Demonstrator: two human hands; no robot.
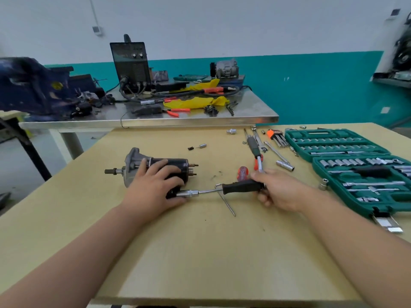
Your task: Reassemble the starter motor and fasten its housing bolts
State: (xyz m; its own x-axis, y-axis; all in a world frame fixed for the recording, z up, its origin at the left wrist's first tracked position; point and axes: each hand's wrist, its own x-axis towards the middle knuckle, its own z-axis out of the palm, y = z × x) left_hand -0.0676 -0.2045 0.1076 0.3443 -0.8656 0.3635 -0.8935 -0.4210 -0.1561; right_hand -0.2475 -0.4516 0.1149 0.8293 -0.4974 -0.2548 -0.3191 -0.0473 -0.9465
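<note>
The starter motor (135,161) lies on its side on the wooden table (200,252), its shaft pointing left and its black body to the right. My left hand (153,185) rests on top of the black body, fingers curled over it, holding it down. My right hand (278,190) grips the black handle of a socket driver (240,187). The driver's chrome socket (188,193) meets the motor's right end low down, just under my left fingers. The bolt itself is hidden.
A thin long rod (228,204) lies under the driver. A red-handled screwdriver (242,173), a ratchet (255,150), loose sockets and hex keys (278,137) lie behind. An open green socket set case (360,174) fills the right. A cluttered steel bench (155,114) stands beyond.
</note>
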